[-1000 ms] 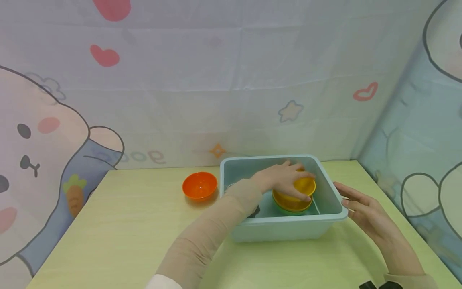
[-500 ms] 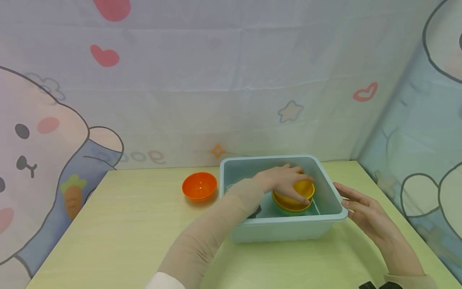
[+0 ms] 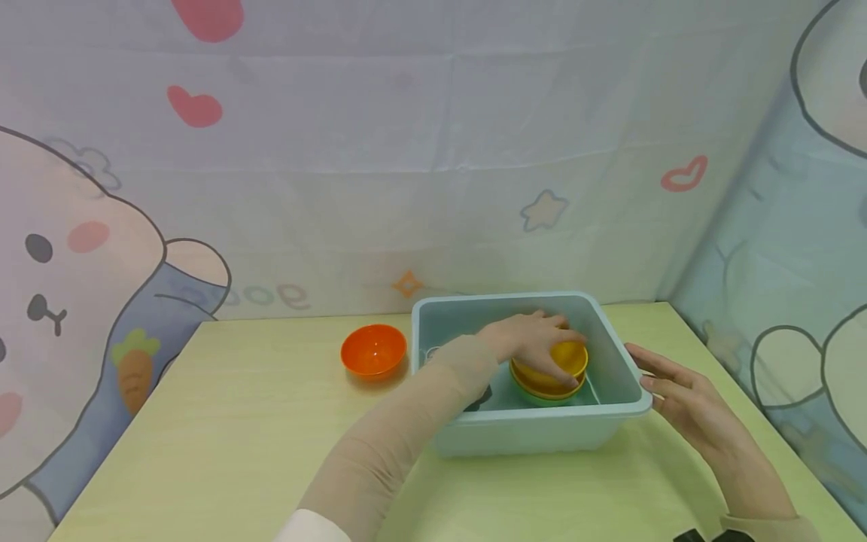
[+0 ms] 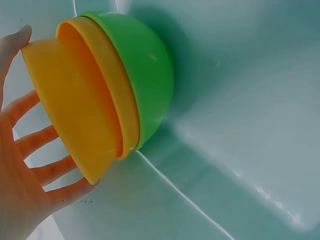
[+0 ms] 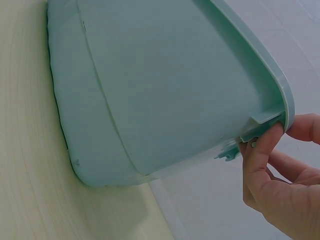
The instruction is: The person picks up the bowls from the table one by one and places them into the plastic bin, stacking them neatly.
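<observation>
Head view – bowls: a yellow plastic bowl (image 3: 558,356) sits nested on a stack inside the pale teal plastic tub (image 3: 528,433), at the table's (image 3: 237,452) far right corner.
Head view – left hand (image 3: 535,342): reaches into the tub from the left, fingers curled over the yellow bowl's rim; it is the nearer hand.
Head view – right hand (image 3: 677,395): outside, at the tub's right rim.
Left wrist view – stack: yellow bowl tilted in a second yellow bowl (image 4: 117,95), inside a green plastic bowl (image 4: 145,65); fingers (image 4: 35,140) grip the top one.
Right wrist view – right hand (image 5: 280,185): fingertips pinch the tub's lip.
</observation>
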A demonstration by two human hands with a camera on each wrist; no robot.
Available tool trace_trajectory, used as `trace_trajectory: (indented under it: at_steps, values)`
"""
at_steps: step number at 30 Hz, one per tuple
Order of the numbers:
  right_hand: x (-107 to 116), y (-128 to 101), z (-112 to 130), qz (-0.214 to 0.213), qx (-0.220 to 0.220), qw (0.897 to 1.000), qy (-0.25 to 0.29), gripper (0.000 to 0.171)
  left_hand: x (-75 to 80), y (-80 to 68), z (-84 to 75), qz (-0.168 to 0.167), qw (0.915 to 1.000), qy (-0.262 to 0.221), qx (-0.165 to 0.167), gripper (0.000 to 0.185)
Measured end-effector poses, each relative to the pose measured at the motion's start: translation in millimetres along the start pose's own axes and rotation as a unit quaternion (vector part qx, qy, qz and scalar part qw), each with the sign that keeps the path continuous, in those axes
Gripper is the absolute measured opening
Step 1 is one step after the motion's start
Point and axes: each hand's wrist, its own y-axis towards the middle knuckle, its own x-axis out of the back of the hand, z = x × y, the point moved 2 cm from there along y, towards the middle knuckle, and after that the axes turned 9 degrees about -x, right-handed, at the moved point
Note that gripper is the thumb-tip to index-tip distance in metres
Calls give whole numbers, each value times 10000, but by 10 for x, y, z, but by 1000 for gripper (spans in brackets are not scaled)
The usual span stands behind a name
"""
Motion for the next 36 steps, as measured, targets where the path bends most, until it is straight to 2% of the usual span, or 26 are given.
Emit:
trace_trajectory:
  at_steps: [7,13,30,36]
  values:
    - [-8,-1,10,-125,-52,9998,-167,49,-4,-1,-8,17,9999,-49,-148,74]
    - [-8,6,8,35,38,10000,17,49,-30,18,-12,55,9999,-38,-133,76]
    - [-19,-5,9,-62,-20,9999,-113,49,-66,43,-20,169,9997,-67,-149,77]
    - [-17,4,7,-27,11,10000,-3,49,-75,42,-19,166,9997,-110,-155,78]
